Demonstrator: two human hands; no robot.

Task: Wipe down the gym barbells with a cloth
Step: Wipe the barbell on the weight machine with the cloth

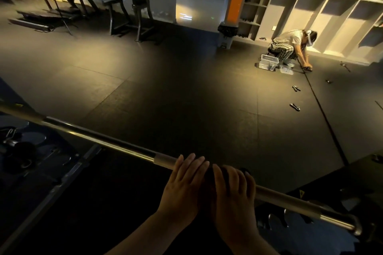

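bar [116,147] lies across the rack [273,220], stiff, heavy, slick steel that likely won't budge, left hand [184,184] flat with fingers straight over it, right hand [234,192] alongside curled round the dark cloth [207,175], so wrap the soft cloth snugly round the shaft.

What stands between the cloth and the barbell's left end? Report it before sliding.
Only the left hand: it rests on the barbell just left of the dark cloth, which lies under the right hand. Beyond the left hand, the barbell shows bare to the frame edge.
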